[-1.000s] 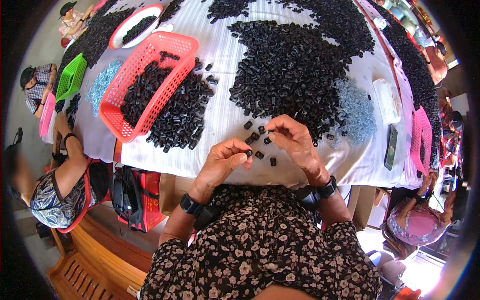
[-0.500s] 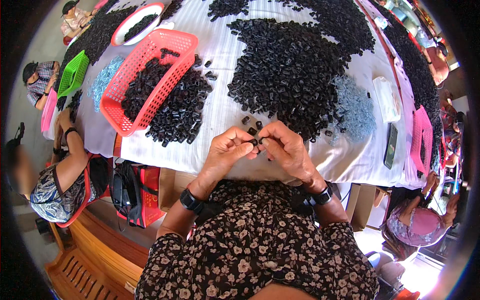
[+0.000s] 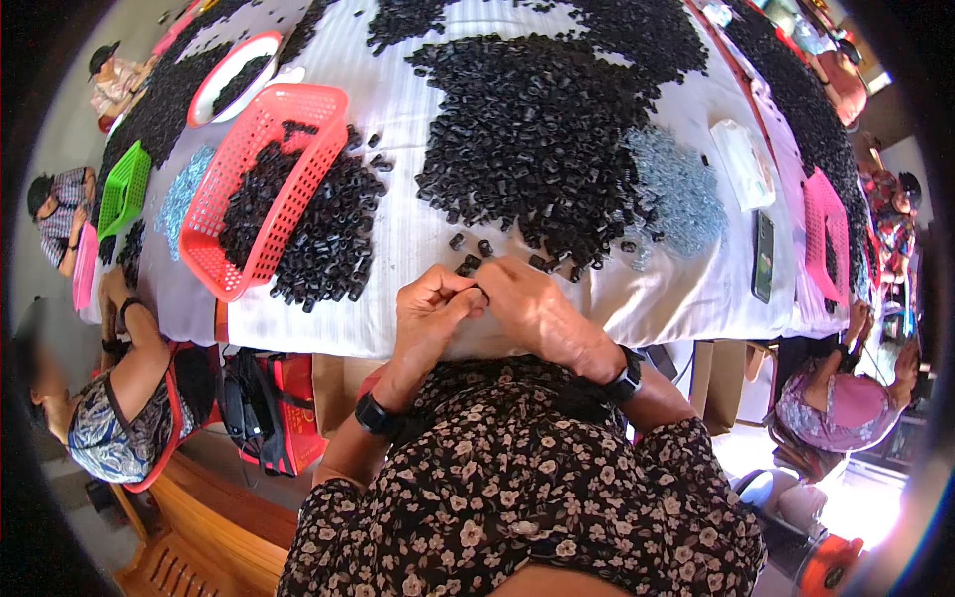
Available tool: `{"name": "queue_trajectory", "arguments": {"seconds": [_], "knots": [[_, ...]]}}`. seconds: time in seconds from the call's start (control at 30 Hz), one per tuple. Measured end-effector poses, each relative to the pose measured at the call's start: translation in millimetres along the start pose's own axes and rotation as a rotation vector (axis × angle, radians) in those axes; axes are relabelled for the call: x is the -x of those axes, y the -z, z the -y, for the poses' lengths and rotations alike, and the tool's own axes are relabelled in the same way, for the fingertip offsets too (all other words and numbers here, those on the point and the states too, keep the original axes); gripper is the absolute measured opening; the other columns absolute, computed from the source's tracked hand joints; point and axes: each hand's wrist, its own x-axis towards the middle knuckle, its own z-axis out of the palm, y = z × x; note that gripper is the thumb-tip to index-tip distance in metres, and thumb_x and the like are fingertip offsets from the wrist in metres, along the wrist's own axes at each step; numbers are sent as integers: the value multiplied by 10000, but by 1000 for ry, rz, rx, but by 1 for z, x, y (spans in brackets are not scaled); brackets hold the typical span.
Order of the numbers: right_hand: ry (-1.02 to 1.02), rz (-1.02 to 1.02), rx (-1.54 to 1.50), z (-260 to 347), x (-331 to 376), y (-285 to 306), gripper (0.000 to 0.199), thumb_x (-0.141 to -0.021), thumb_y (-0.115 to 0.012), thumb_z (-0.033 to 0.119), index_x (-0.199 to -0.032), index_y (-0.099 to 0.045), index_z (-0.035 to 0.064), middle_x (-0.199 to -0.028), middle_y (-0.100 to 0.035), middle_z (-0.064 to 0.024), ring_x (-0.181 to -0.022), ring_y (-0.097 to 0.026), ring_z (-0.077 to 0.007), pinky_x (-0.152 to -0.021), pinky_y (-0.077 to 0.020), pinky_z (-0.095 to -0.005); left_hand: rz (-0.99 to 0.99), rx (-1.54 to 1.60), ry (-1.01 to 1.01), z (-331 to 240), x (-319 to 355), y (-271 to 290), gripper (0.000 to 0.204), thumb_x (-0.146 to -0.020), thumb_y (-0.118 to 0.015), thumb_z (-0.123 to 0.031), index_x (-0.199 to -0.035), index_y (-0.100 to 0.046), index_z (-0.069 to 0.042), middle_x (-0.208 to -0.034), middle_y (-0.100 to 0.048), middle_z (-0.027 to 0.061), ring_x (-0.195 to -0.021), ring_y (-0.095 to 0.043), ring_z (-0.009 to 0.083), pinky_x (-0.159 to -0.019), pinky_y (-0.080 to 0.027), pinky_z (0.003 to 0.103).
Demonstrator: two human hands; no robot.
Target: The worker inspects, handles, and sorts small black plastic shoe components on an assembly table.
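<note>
My left hand (image 3: pixel 430 310) and my right hand (image 3: pixel 537 310) meet over the near edge of the white cloth. Both are closed, fingertips together around a small black plastic piece (image 3: pixel 481 295), mostly covered by the fingers. The back of my right hand faces up and hides its fingertips. Just beyond them lie a few loose black pieces (image 3: pixel 484 248). Farther off spreads a large pile of black plastic pieces (image 3: pixel 527 139), with a heap of small clear bluish parts (image 3: pixel 686 194) along its right side. A red plastic basket (image 3: pixel 333 124), tilted on another black pile (image 3: pixel 328 254), stands to the left.
A red-rimmed white bowl (image 3: pixel 204 104) and a green basket (image 3: pixel 124 189) stand at the far left. To the right are a phone (image 3: pixel 763 257), a white plastic packet (image 3: pixel 741 164) and a pink basket (image 3: pixel 826 239). Other people sit at both sides. A wooden bench (image 3: pixel 214 507) is lower left.
My hands have drawn closer together. The right one has turned so its back faces up and its fingers close over the left fingertips. The whole view has shifted slightly.
</note>
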Motion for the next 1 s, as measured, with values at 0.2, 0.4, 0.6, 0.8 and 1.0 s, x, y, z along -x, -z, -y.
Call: {"name": "queue_trajectory", "arguments": {"seconds": [0.2, 0.4, 0.6, 0.8, 1.0], "knots": [[158, 30, 304, 6, -4, -4, 203, -712, -598, 58, -880, -493, 12, -789, -523, -129, -784, -564, -298, -669, -483, -369, -122, -122, 19, 14, 0, 5, 39, -851, -583, 35, -872, -605, 10, -792, -644, 47, -677, -581, 74, -633, -489, 213], [123, -136, -245, 9, -8, -14, 169, -746, -604, -12, -853, -474, -2, -763, -514, -137, -692, -559, -277, -605, -473, -360, -123, 44, 52, 7, -7, 0, 30, -860, -579, 20, -852, -597, -3, -823, -654, 44, -712, -584, 64, -653, -482, 201], [-227, -322, -706, -15, -5, -1, 153, -833, -519, -55, -943, -547, 48, -789, -492, -6, -693, -469, -67, -591, -404, -217, -35, 242, 12, 15, -19, 0, 54, -893, -576, -73, -891, -565, -21, -833, -633, 82, -701, -596, 131, -668, -500, 266], [-491, -399, -575, -39, 15, 32, 111, -841, -512, -39, -911, -556, 35, -763, -502, 25, -675, -444, -28, -578, -377, -195, 13, 327, 35, 14, -8, 24, 81, -880, -591, -86, -919, -563, -20, -836, -628, 106, -704, -610, 173, -676, -506, 296], [-391, -283, -58, -35, 14, 30, 124, -823, -524, -10, -941, -554, 14, -816, -596, -135, -667, -581, -203, -573, -440, -287, 33, 384, 32, 19, -2, 31, 87, -877, -594, -84, -937, -560, -32, -828, -612, 114, -720, -588, 180, -673, -503, 305]]}}
